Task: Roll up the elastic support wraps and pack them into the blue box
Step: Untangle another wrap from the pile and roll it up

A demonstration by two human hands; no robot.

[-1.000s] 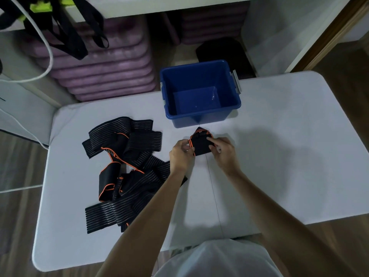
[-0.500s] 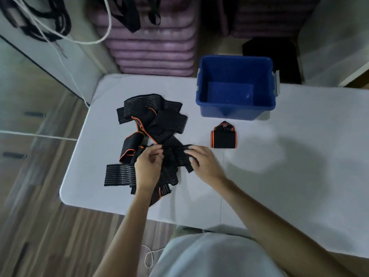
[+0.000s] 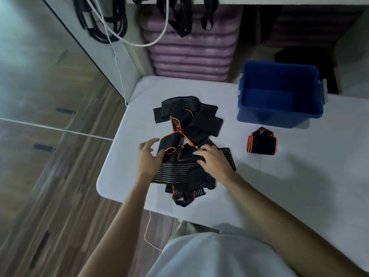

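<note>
A tangled pile of black elastic wraps with orange edging [image 3: 189, 140] lies on the white table [image 3: 289, 186], left of centre. My left hand [image 3: 148, 156] sits at the pile's left side, fingers spread, touching a partly curled wrap end. My right hand [image 3: 214, 159] rests on top of the pile with fingers curled into the striped fabric. One rolled wrap [image 3: 262, 143] lies alone on the table, just in front of the blue box [image 3: 279, 112]. The box stands at the table's far side and looks empty.
The table's left edge and near-left corner are close to the pile, with wooden floor beyond. Stacked purple mats [image 3: 191, 54] sit behind the table. Black straps and a white cord [image 3: 139, 43] hang above them. A thin cable lies on the floor.
The rolled wrap was set down in front of the box and both hands went left to the pile. Since then my left hand has opened at the pile's left side and the view swung left.
</note>
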